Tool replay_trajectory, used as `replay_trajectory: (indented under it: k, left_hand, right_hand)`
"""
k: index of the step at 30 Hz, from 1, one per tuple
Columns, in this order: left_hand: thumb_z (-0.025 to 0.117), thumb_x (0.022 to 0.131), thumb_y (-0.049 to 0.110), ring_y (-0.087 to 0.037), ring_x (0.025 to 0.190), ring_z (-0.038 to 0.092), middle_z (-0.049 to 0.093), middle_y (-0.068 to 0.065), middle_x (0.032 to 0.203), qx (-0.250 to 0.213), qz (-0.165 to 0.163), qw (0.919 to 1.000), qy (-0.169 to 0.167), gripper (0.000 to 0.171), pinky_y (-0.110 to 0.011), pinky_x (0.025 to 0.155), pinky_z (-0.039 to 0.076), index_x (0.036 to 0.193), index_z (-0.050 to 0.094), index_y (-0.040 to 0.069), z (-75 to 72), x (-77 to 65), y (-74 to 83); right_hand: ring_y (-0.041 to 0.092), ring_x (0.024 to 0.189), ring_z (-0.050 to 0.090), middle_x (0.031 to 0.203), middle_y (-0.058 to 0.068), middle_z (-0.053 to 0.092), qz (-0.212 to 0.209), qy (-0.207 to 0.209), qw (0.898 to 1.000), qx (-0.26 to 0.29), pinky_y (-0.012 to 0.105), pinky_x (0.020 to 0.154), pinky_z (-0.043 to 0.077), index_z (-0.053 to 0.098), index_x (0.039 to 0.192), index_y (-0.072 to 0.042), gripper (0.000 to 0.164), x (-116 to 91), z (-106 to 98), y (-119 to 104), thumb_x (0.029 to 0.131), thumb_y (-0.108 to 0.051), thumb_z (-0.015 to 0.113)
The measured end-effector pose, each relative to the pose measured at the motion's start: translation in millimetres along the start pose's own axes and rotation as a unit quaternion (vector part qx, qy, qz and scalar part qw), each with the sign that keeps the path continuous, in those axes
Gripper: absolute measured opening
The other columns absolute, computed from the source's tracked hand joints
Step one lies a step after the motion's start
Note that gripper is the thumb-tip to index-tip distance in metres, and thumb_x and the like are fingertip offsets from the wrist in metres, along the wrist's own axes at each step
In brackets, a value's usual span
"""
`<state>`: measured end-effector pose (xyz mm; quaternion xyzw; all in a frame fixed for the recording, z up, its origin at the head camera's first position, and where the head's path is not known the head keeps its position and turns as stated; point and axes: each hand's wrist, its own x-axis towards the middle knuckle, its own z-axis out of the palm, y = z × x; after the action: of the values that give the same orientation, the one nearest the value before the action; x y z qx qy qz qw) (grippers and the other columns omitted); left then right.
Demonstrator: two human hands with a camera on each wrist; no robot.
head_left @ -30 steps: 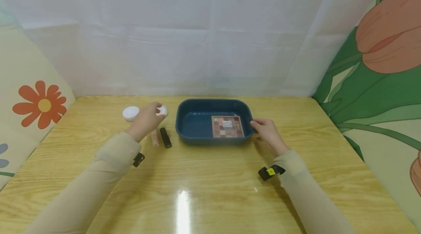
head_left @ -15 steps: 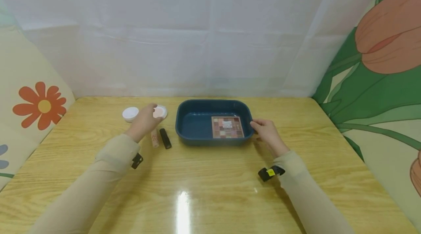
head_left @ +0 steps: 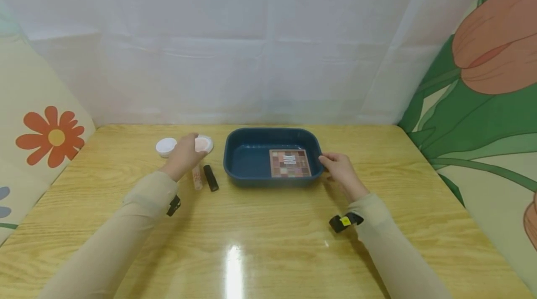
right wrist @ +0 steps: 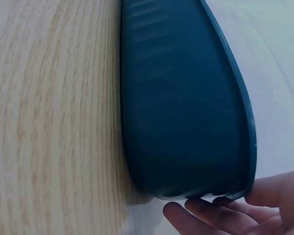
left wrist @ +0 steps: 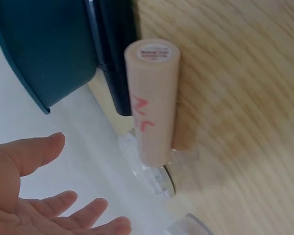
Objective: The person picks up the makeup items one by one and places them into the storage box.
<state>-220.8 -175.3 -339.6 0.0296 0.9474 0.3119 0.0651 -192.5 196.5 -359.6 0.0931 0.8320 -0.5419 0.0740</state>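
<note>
A dark blue plastic bin stands mid-table with an eyeshadow palette lying inside, towards its right. At the bin's right end my right hand grips the rim; in the right wrist view the thumb is at the rim and the fingers lie against the outer wall. My left hand hovers at a round white case with a pinkish centre, thumb and fingers spread and holding nothing. Below it lie a peach cosmetic tube with red lettering and a black tube.
A round white container stands left of my left hand. White cloth hangs behind the wooden table, and flower-print panels flank it on both sides.
My left hand has shifted slightly back and left, and more of the round case's pinkish centre shows. My right hand stays on the bin's rim.
</note>
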Motion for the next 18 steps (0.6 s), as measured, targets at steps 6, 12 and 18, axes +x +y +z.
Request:
replay_trajectory:
  k: [6, 12, 18]
  left_hand:
    - [0.057, 0.096, 0.011, -0.053, 0.132, 0.028, 0.027, -0.041, 0.143, 0.016, 0.001, 0.9999, -0.005, 0.066, -0.06, 0.11, 0.025, 0.144, 0.021, -0.018, 2.6, 6.0, -5.7]
    - [0.056, 0.097, 0.012, -0.052, 0.135, 0.023, 0.023, -0.04, 0.146, 0.033, 0.004, 0.9993, -0.016, 0.067, -0.061, 0.111, 0.021, 0.145, 0.019, -0.017, 3.6, 13.4, -12.0]
    - [0.056, 0.097, 0.014, -0.053, 0.136, 0.021, 0.02, -0.039, 0.148, 0.047, 0.009, 0.9985, -0.027, 0.069, -0.062, 0.111, 0.02, 0.146, 0.017, -0.015, 2.6, 18.5, -13.6]
  right_hand:
    - [0.02, 0.097, 0.056, 0.131, 0.029, 0.052, -0.005, -0.001, 1.0, -0.001, 0.041, 0.081, 0.052, 0.045, 0.137, 0.012, 0.042, 0, 0, 1, 0.104, -0.014, 0.043]
    - [0.017, 0.094, 0.055, 0.131, 0.028, 0.052, -0.005, -0.001, 1.0, -0.001, 0.039, 0.079, 0.052, 0.046, 0.137, 0.011, 0.042, 0, 0, 0, 0.104, -0.014, 0.043]
    - [0.015, 0.091, 0.054, 0.132, 0.027, 0.051, -0.005, 0.001, 1.0, 0.001, 0.037, 0.076, 0.053, 0.046, 0.137, 0.011, 0.042, 0, 0, 0, 0.104, -0.015, 0.043]
